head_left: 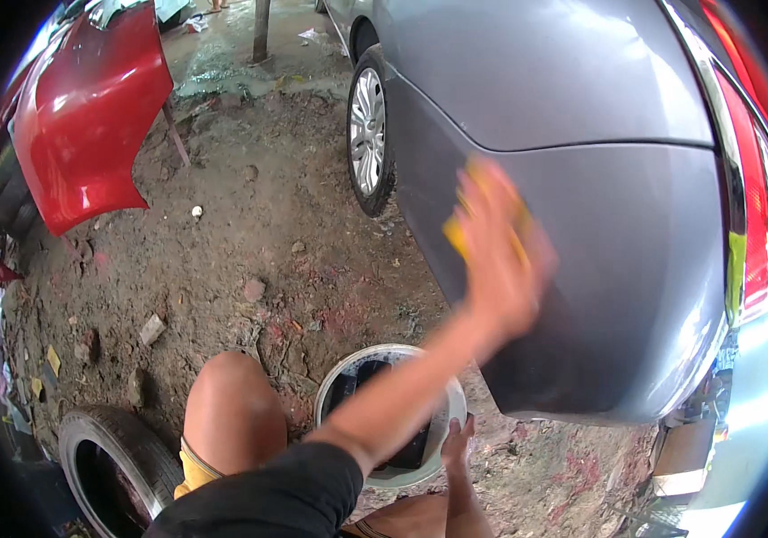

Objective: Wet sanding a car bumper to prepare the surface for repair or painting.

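One yellow pad (456,238), at two o'clock, is held flat under the left hand (502,260), fingers extended and blurred, against one gray car (608,251). The right hand (457,441) touches the rim of one bucket (454,394), at six o'clock; how tightly its grip closes I cannot tell. One loose tire (146,448) lies at eight o'clock, one red panel (88,134) at ten.

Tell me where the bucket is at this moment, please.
In the head view, the bucket stands on the ground at lower centre, between the knee on the left and the grey car, partly hidden by the forearm.
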{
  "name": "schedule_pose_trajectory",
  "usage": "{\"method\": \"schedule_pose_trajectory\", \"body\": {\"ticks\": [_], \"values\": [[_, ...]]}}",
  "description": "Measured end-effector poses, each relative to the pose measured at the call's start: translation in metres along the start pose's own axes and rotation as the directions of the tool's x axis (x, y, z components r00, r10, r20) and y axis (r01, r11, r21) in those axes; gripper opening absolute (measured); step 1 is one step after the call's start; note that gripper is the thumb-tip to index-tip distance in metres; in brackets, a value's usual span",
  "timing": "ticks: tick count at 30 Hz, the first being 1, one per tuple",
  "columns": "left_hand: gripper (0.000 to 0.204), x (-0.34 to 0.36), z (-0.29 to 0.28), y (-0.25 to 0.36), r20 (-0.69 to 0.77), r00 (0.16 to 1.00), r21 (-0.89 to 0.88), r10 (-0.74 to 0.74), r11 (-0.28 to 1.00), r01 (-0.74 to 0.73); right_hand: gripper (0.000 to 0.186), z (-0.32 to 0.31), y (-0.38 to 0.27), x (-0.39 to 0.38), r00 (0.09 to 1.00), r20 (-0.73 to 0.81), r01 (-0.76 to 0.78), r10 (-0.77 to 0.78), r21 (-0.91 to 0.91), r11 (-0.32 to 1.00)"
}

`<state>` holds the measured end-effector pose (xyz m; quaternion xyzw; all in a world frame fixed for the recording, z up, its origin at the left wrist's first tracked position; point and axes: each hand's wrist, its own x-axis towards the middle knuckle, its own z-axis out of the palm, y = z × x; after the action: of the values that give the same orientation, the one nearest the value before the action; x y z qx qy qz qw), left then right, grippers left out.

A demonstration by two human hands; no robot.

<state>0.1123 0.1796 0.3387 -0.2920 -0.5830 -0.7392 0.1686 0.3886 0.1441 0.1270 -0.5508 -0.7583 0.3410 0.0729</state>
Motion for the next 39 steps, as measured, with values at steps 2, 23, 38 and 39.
{"method": "schedule_pose_trajectory", "body": {"ticks": [2,23,38,39], "values": [[0.073,0.115,-0.039,-0.052,-0.041,0.962,-0.066,-0.27,0.961,0.267,0.044,0.003,-0.005,0.0,0.999,0.034,-0.04,0.041,-0.024,0.999],[0.079,0.017,-0.004,-0.079,0.071,0.967,-0.054,-0.244,0.967,0.248,0.032,0.013,0.022,0.01,0.996,-0.059,0.075,-0.074,0.022,0.997],[0.088,0.132,-0.057,-0.135,0.003,0.878,-0.064,-0.478,0.876,0.478,0.039,0.021,-0.011,-0.004,1.0,0.007,-0.011,0.011,0.015,1.0],[0.087,0.11,-0.054,-0.116,-0.012,0.897,-0.066,-0.442,0.896,0.44,0.039,0.024,-0.009,-0.004,1.0,0.015,-0.012,0.012,0.016,1.0]]}}
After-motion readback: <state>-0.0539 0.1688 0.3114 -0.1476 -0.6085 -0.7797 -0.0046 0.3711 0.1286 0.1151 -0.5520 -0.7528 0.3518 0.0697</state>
